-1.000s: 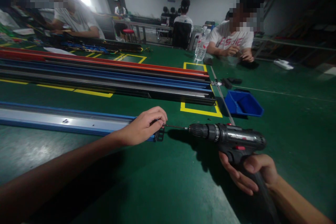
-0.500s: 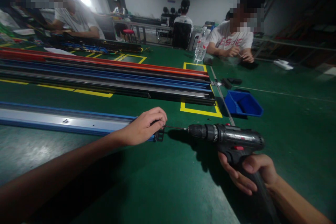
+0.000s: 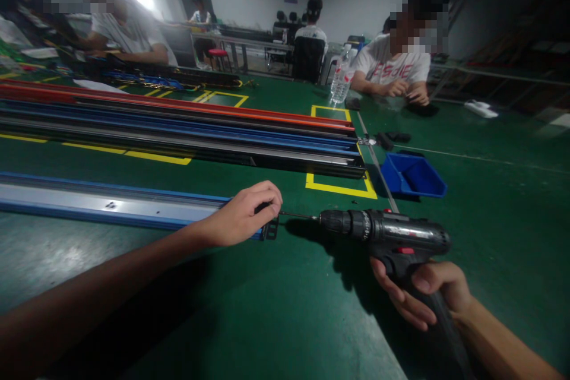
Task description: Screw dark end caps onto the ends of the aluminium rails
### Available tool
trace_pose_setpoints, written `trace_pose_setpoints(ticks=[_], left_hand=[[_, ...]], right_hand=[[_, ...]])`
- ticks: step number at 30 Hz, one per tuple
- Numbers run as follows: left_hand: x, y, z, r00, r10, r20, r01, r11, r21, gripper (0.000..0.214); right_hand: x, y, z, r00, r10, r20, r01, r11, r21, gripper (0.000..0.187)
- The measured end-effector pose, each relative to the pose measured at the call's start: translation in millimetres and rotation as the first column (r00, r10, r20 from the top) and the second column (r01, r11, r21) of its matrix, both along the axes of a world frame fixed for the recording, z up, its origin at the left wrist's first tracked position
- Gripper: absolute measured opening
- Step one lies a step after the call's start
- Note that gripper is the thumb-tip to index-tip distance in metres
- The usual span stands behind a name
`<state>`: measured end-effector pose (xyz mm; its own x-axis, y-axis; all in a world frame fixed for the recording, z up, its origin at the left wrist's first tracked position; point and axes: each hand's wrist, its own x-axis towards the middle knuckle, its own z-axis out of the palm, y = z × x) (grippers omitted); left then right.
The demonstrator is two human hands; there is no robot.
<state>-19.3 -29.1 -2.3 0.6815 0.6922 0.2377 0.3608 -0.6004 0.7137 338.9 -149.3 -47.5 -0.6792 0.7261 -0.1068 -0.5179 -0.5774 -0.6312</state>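
My right hand is wrapped round the handle of a black cordless drill, which points left. Its long thin bit reaches to the fingertips of my left hand. That hand is closed over the right end of a blue rail with a silver channel. A black end bracket with slots shows just below the fingers. What the fingertips pinch at the bit's tip is hidden. Small dark screws lie in the channel.
Behind the rail lie several long rails in red, blue and black. A blue bin stands right of them. Plastic bottles stand near a person seated across the green table. Another person works at the far left.
Almost nothing differs. The drill sits a hair further right, while my left hand stays on the rail's end.
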Motion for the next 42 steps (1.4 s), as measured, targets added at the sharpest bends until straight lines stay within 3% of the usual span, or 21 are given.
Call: trace_pose_setpoints(ticks=[8,24,38,42], left_hand=[[-0.2,1.0,-2.0,1.0,-0.006,-0.008,0.006,1.0,-0.011,0.023],[-1.9,2.1,-5.7,1.0,-0.012,-0.004,0.011,0.999,-0.041,0.032],[-4.3,3.6,2.8,0.997,0.077,-0.005,-0.077,0.993,-0.089,0.039],[-15.7,9.4,11.3,0.989,-0.072,-0.127,0.054,0.988,-0.143,0.034]], right_hand=[[-2.3,-0.4,0.6,0.999,0.008,-0.045,-0.006,0.999,0.041,0.051],[-1.2,1.0,5.6,0.999,0.028,-0.046,-0.029,0.999,-0.029,0.047],[-2.3,1.7,5.7,0.997,0.033,-0.072,-0.036,0.999,-0.034,0.047],[-1.8,1.7,5.5,0.997,0.034,-0.072,-0.037,0.999,-0.038,0.048]])
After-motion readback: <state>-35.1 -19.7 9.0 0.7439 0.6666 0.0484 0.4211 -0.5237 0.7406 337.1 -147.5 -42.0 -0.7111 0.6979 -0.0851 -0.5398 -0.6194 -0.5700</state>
